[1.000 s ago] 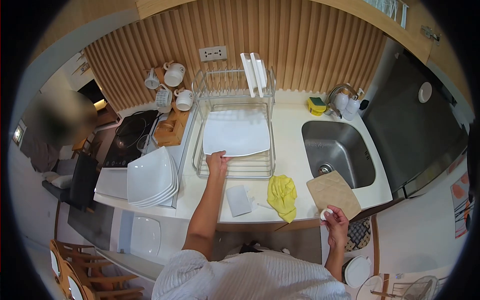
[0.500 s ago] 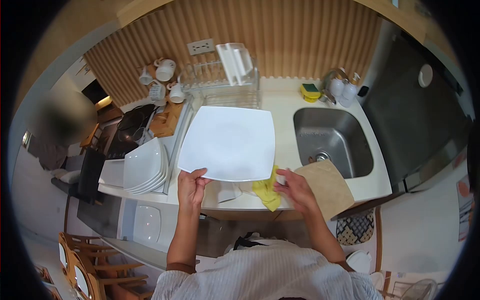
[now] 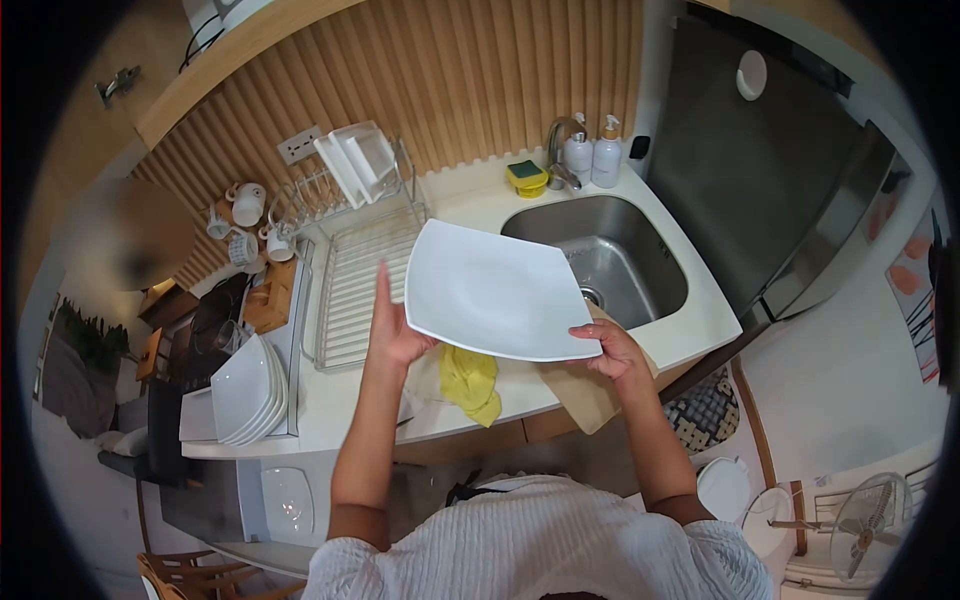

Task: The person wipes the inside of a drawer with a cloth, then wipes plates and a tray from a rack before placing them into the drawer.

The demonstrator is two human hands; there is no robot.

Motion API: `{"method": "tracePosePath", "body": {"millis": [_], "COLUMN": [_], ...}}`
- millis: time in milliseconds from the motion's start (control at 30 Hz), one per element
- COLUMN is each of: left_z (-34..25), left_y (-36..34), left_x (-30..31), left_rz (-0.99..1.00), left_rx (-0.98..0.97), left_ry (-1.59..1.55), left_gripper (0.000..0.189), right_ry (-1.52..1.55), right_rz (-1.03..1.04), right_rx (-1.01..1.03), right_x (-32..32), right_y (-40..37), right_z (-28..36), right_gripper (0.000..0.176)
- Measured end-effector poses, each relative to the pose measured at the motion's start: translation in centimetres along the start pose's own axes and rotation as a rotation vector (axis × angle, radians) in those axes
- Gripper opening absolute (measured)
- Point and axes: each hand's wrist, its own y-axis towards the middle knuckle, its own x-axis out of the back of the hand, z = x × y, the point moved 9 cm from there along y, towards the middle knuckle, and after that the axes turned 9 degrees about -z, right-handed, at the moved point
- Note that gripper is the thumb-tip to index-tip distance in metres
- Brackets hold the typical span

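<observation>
A white square plate [image 3: 495, 290] is held tilted over the counter's front part. My right hand [image 3: 612, 350] grips its lower right corner, thumb on top and the other fingers underneath. At the lower left corner is my left hand [image 3: 393, 325], a slightly blurred finger stretched upward; it meets the plate's edge without visibly closing on it, and part of it is hidden. Below the plate, a crumpled yellow cloth [image 3: 470, 385] lies at the counter edge. A beige mat [image 3: 585, 395] hangs over the edge near my right hand, partly covered.
The steel sink [image 3: 660, 270] is at right, with a faucet [image 3: 555, 150], pump bottles [image 3: 606, 155] and a sponge [image 3: 527, 178] behind. A dish rack [image 3: 365, 270] holds white dishes [image 3: 360, 160]. Stacked white plates [image 3: 245, 395] stand at left, mugs [image 3: 247, 203] beyond.
The plate has turned and tilted, and my right hand has moved from the yellow cloth to its right corner. My left thumb no longer presses on its rim. The view has swung right.
</observation>
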Motion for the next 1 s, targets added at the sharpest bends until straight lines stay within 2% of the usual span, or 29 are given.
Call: {"method": "tracePosePath", "body": {"millis": [67,100,133,233,267,300,333,367,400,433,500,533,600,633,700,733,800,867,1000], "left_z": [-0.2,-0.2,0.0,1.1,0.8,0.6,1.2,0.9,0.6,0.8,1.2,1.3,1.8,2.1,2.5,2.5,3.1,3.4,3.5], "left_y": [3.8,4.9,4.9,4.4,4.1,3.6,3.1,2.4,1.7,1.1,1.4,1.3,0.7,0.2,-1.4,-2.1,-3.1,-4.5,-5.3], "left_x": [1.3,2.0,1.0,-0.6,-1.1,-1.6,-1.8,-2.3,-2.8,-3.0,-2.4,-2.3,-2.5,-2.8,-3.0,-2.7,-2.2,-2.2,-2.2], "left_rz": [-0.064,-0.119,-0.114,-0.128,-0.124,-0.119,-0.116,-0.123,-0.130,-0.159,-0.154,-0.149,-0.141,-0.139,-0.160,-0.185,-0.174,-0.204,-0.142], "left_rx": [0.051,0.050,0.056,0.094,-0.023,-0.139,-0.140,-0.259,-0.376,-0.420,-0.454,-0.490,-0.543,-0.545,-0.554,-0.555,-0.503,-0.514,-0.529], "left_ry": [0.194,0.401,0.412,0.589,0.593,0.596,0.607,0.609,0.606,0.597,0.589,0.576,0.549,0.540,0.543,0.542,0.536,0.497,0.468], "left_gripper": [0.053,0.038,0.038,0.046,0.049,0.051,0.051,0.053,0.054,0.056,0.056,0.055,0.054,0.052,0.051,0.049,0.047,0.046,0.045], "right_ry": [-0.046,-0.100,-0.091,-0.282,-0.271,-0.526,-0.782,-0.685,-0.850,-1.012,-0.969,-0.923,-0.829,-0.825,-1.076,-1.073,-1.197,-1.346,-1.300], "right_rz": [-0.009,-0.015,-0.018,-0.237,-0.233,-0.397,-0.563,-0.477,-0.533,-0.584,-0.332,-0.300,-0.058,-0.055,-0.056,-0.048,-0.248,-0.540,-0.539], "right_rx": [0.020,0.030,0.040,0.071,0.079,0.179,0.278,0.598,0.906,1.216,1.330,1.389,1.212,1.216,1.505,1.507,1.579,1.518,1.512], "right_x": [0.1,0.2,0.4,2.9,3.6,5.7,7.9,6.4,5.1,-0.2,-9.9,-14.2,-19.1,-19.4,-21.2,-20.9,-18.6,-14.6,-14.5], "right_y": [-0.5,-0.6,-0.5,0.5,1.2,1.5,2.0,2.8,2.8,1.4,0.8,-0.2,1.1,1.5,0.9,1.7,3.1,5.6,4.2], "right_z": [1.2,1.8,2.4,3.2,3.6,5.5,7.1,8.8,10.2,10.7,9.6,8.8,6.1,5.9,5.2,5.5,7.5,11.2,12.0], "right_gripper": [0.028,0.026,0.026,0.020,0.020,0.017,0.016,0.024,0.024,0.024,0.028,0.030,0.028,0.028,0.022,0.022,0.015,0.010,0.010]}}
